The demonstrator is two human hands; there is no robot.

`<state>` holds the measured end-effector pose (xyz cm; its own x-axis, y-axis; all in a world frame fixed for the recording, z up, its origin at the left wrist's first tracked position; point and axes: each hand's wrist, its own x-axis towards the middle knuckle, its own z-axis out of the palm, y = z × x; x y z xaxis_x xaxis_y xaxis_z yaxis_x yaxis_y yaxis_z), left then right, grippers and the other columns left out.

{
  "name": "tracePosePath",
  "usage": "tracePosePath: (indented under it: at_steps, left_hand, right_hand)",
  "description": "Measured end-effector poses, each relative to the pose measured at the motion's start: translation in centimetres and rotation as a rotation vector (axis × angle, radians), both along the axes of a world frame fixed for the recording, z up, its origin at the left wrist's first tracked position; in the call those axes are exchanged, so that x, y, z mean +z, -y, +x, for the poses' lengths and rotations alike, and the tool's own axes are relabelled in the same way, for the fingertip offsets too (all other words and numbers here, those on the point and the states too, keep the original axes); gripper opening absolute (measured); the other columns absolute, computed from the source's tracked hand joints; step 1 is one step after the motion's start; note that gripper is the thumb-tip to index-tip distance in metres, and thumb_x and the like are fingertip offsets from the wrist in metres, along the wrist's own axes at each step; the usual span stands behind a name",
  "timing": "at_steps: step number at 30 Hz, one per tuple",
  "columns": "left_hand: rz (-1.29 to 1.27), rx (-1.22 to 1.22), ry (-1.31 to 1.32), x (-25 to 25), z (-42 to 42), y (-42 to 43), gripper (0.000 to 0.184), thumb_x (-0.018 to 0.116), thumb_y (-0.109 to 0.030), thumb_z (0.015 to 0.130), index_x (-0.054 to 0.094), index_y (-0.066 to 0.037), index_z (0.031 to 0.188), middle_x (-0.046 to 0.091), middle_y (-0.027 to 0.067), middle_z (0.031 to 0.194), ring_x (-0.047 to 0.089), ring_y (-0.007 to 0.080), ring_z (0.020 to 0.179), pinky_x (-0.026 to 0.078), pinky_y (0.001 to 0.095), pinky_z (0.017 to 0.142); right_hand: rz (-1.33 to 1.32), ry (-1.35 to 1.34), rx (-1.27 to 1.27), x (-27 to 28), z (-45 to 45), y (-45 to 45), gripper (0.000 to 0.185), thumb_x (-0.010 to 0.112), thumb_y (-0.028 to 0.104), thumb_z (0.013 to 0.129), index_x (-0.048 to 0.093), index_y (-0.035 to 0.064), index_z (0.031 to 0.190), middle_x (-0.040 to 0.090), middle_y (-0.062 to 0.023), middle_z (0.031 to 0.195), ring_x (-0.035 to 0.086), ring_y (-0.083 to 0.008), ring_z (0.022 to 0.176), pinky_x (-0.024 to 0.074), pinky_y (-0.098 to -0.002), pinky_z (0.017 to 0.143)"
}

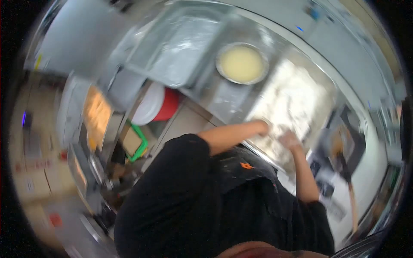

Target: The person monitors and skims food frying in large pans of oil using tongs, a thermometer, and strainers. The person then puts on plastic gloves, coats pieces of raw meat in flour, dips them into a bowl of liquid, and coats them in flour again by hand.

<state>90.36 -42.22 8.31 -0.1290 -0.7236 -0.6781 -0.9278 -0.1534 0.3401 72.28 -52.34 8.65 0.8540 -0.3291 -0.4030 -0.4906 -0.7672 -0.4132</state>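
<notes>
A long metal tray [329, 86] holds a thick layer of white powder [292, 94]. Over the tray's near end, my left hand [262, 127] is at the powder, its fingers blurred and partly hidden. Close by on the right, my right hand [289, 139] touches the same powder and has white on it; its fingers are smeared by motion. The hands are a short gap apart. Left of the tray, a round metal bowl [242, 63] holds pale yellow liquid.
A large rectangular basin [185, 47] is at the upper left. Below it are a red bucket [168, 105] with white inside and a green-edged container [140, 144]. A lit tray of orange pieces [98, 114] stands left. A long-handled tool [352, 206] lies right.
</notes>
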Motion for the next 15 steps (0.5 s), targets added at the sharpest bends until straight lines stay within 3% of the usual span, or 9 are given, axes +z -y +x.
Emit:
tracePosePath:
  at_steps: [1, 3, 5, 6, 7, 8, 10, 13, 15]
  left_hand:
    - [-0.032, -0.009, 0.018, 3.5, 0.5, -0.2, 0.053, 0.062, -0.002, 0.07, 0.052, -0.007, 0.122, 0.054, 0.0192, 0.121, 0.054, 0.0315, 0.109, 0.042, 0.0408, 0.093]
    - [-0.1, 0.015, 0.105, 8.7, 0.4, -1.9, 0.077, 0.061, 0.0, 0.07, 0.03, -0.014, 0.139, 0.046, 0.02, 0.132, 0.048, 0.0328, 0.118, 0.038, 0.0405, 0.099]
    - [-0.247, 0.097, 0.263, 7.4, -1.5, -3.7, 0.09, 0.059, 0.001, 0.071, 0.013, -0.018, 0.146, 0.04, 0.0221, 0.135, 0.046, 0.0337, 0.121, 0.038, 0.0396, 0.1]
    - [-0.303, 0.103, 0.297, 6.9, -1.9, -3.7, 0.09, 0.059, 0.0, 0.072, 0.012, -0.019, 0.146, 0.04, 0.0221, 0.136, 0.046, 0.0337, 0.121, 0.037, 0.0397, 0.101]
    - [-0.359, 0.11, 0.332, 6.5, -2.3, -3.7, 0.09, 0.058, -0.002, 0.072, 0.01, -0.019, 0.146, 0.039, 0.0222, 0.137, 0.046, 0.0337, 0.122, 0.036, 0.0398, 0.102]
    - [-0.082, 0.134, 0.221, 8.5, -1.9, -2.8, 0.084, 0.061, -0.012, 0.072, 0.019, -0.017, 0.144, 0.041, 0.019, 0.136, 0.046, 0.0334, 0.121, 0.038, 0.0405, 0.1]
    - [0.202, 0.132, 0.111, 7.8, -0.8, -1.7, 0.079, 0.064, -0.022, 0.072, 0.027, -0.014, 0.141, 0.043, 0.0158, 0.136, 0.046, 0.0332, 0.121, 0.04, 0.0412, 0.098]
    - [0.355, -0.568, -0.077, 5.4, 1.2, -0.7, 0.077, 0.061, -0.025, 0.076, 0.024, -0.014, 0.142, 0.05, 0.0186, 0.128, 0.051, 0.0328, 0.116, 0.042, 0.0403, 0.094]
    - [0.312, -0.594, -0.124, 7.0, 1.6, -0.6, 0.073, 0.057, -0.029, 0.077, 0.028, -0.009, 0.14, 0.05, 0.0207, 0.127, 0.054, 0.0336, 0.108, 0.037, 0.0379, 0.096]
  right_hand:
    - [0.037, -0.054, -0.137, 7.8, 2.4, -1.5, 0.052, 0.059, 0.034, 0.076, 0.053, 0.0053, 0.12, 0.058, -0.0226, 0.113, 0.055, -0.0348, 0.106, 0.0422, -0.043, 0.092]
    - [-0.046, -0.411, 0.045, 11.3, 4.1, -1.8, 0.053, 0.056, 0.037, 0.078, 0.051, 0.007, 0.121, 0.057, -0.0197, 0.117, 0.049, -0.0316, 0.115, 0.0338, -0.0388, 0.099]
    - [-0.274, -0.443, -0.058, 9.0, 2.6, -5.9, 0.077, 0.049, 0.035, 0.081, 0.012, 0.0117, 0.145, 0.023, -0.0218, 0.145, 0.025, -0.0357, 0.134, 0.019, -0.0473, 0.108]
    - [-0.104, -0.513, -0.149, 5.2, 2.5, -7.0, 0.089, 0.05, 0.031, 0.08, -0.009, 0.0132, 0.144, 0.008, -0.0199, 0.15, 0.015, -0.0371, 0.137, 0.0158, -0.0571, 0.107]
    - [-0.091, -0.433, -0.201, 5.3, 2.2, -7.4, 0.079, 0.052, 0.029, 0.079, 0.009, 0.0102, 0.142, 0.02, -0.0222, 0.145, 0.025, -0.035, 0.133, 0.0241, -0.0537, 0.104]
    - [-0.077, -0.35, -0.248, 5.6, 2.0, -7.8, 0.071, 0.053, 0.026, 0.077, 0.027, 0.0073, 0.14, 0.033, -0.0245, 0.14, 0.036, -0.0329, 0.129, 0.0323, -0.0504, 0.101]
    - [0.303, -0.403, 0.006, 8.4, 3.0, -6.4, 0.042, 0.058, 0.025, 0.074, 0.061, 0.0021, 0.109, 0.058, -0.0257, 0.112, 0.057, -0.0305, 0.107, 0.0446, -0.0426, 0.087]
    - [0.501, -0.257, -0.032, 8.7, 1.1, -3.8, 0.028, 0.061, 0.025, 0.071, 0.067, -0.0011, 0.081, 0.064, -0.0243, 0.087, 0.063, -0.032, 0.088, 0.0462, -0.0391, 0.08]
    - [0.381, -0.218, -0.073, 9.8, 0.5, -3.4, 0.03, 0.06, 0.026, 0.072, 0.067, -0.0007, 0.085, 0.064, -0.0234, 0.09, 0.062, -0.0325, 0.089, 0.0461, -0.0397, 0.081]
